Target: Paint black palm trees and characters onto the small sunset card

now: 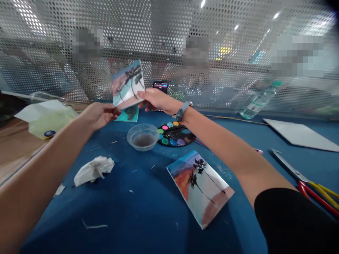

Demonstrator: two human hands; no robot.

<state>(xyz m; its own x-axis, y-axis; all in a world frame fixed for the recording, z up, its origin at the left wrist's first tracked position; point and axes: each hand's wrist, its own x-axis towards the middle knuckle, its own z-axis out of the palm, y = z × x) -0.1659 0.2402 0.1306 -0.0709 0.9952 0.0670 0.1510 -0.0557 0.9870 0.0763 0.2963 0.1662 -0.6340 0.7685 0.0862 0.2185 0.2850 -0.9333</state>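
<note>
Both my hands hold up a small painted canvas (128, 84) showing dark palm trees on a blue, pink and white ground, tilted above the far part of the table. My left hand (99, 114) pinches its lower left corner. At the lower right edge, my right hand (153, 98) grips it with the thumb on the front. Partly behind it lies a turquoise painting (129, 114) with a dark shape. A second palm-tree canvas (200, 187) rests flat on the table, nearer me. Between them stand a clear bowl of murky water (143, 137) and a black paint palette (176, 134).
A crumpled tissue (94, 170) lies at left, near a thin brush (102, 146). A phone (160, 88) stands against the perforated metal screen (164, 21). Rightward are a tilted plastic bottle (261, 100), a white board (302, 134) and large scissors (304, 178). Yellowish paper (50, 118) sits far left.
</note>
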